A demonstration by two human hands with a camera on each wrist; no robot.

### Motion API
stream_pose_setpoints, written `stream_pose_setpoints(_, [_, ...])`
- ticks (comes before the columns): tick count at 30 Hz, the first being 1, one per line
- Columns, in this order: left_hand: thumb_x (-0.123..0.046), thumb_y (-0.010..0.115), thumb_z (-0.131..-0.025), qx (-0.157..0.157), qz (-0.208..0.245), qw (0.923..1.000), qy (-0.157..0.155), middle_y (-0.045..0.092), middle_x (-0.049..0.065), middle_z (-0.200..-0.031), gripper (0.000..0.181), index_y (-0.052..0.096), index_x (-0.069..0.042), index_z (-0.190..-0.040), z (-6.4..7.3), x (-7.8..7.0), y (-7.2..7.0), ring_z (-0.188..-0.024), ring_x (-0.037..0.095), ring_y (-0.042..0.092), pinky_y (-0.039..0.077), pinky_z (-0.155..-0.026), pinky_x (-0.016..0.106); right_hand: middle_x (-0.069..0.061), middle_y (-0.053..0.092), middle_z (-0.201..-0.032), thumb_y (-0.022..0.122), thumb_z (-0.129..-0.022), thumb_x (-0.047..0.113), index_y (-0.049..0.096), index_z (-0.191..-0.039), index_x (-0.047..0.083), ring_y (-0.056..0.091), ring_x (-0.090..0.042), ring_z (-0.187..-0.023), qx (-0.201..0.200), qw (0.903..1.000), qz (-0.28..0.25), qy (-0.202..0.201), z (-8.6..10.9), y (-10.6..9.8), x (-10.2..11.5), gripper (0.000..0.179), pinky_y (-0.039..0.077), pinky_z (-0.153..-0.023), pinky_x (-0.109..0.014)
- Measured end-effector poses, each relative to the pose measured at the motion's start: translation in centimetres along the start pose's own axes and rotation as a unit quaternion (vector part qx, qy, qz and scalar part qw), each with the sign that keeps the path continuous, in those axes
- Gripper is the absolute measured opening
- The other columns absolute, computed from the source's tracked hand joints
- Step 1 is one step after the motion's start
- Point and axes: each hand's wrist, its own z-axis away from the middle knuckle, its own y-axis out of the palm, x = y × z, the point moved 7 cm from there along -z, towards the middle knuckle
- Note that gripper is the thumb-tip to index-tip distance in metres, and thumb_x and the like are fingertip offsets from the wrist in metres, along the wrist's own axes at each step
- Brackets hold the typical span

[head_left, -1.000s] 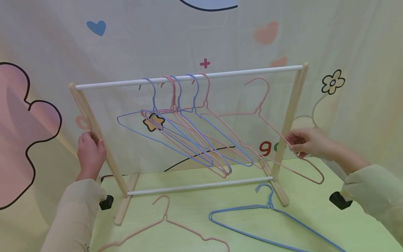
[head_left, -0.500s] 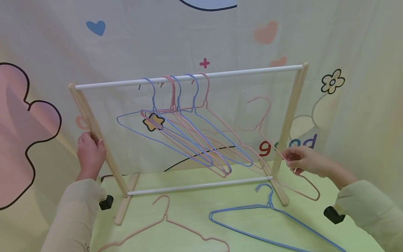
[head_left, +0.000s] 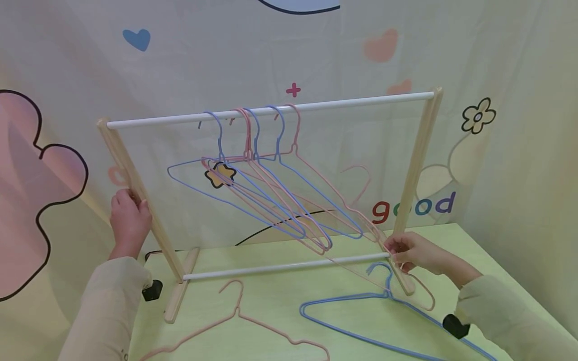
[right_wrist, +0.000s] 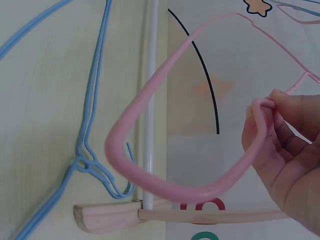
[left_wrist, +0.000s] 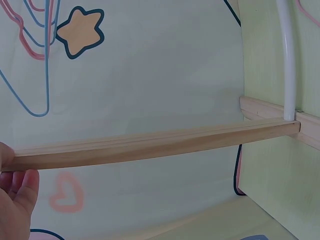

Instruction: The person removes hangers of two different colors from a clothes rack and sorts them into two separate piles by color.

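Observation:
My left hand [head_left: 131, 218] grips the left wooden post [left_wrist: 150, 147] of a small clothes rack about midway up. At the rack's right foot, my right hand [head_left: 417, 253] pinches a pink hanger [right_wrist: 150, 180] by its shoulder, with the hook below the top rail. Several blue and pink hangers hang from the white top rail [head_left: 361, 103], bunched from its middle to the left. Below them on the table lie a pink hanger [head_left: 238, 312] at front left and blue hangers [head_left: 343, 333], stacked together, at front right.
A white lower rail [head_left: 289, 266] joins the rack's two wooden feet. The light green table [head_left: 271, 301] backs onto a printed curtain [head_left: 338, 50]. Black blocks sit at both sleeves' cuffs.
My right hand has moved down and to the left with the pink hanger, whose hook has dropped further below the top rail. My left hand has stayed on the post.

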Motion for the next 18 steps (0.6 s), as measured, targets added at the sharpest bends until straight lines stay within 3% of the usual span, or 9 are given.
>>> stream_pose_setpoints(7, [-0.012, 0.042, -0.090, -0.004, 0.002, 1.0000, 0.005, 0.039, 0.027, -0.111, 0.033, 0.034, 0.008, -0.115, 0.0, 0.0, 0.1, -0.098, 0.043, 0.040, 0.034, -0.086, 0.051, -0.004, 0.047, -0.074, 0.050, -0.085, 0.000, 0.046, -0.099, -0.008, 0.049, -0.012, -0.060, 0.048, 0.9975, -0.051, -0.004, -1.2, 3.4, -1.0, 0.017, 0.046, -0.053, -0.022])
stream_pose_setpoints(18, [-0.011, 0.042, -0.089, -0.016, 0.007, 0.9998, 0.012, 0.040, 0.028, -0.109, 0.032, 0.036, 0.008, -0.113, 0.1, -0.1, -0.1, -0.097, 0.044, 0.041, 0.033, -0.086, 0.052, -0.003, 0.049, -0.070, 0.048, -0.085, -0.002, 0.050, -0.093, -0.003, 0.048, -0.012, -0.055, 0.112, 0.9900, -0.084, 0.012, -3.4, 8.9, -2.0, 0.008, 0.043, -0.050, -0.023])
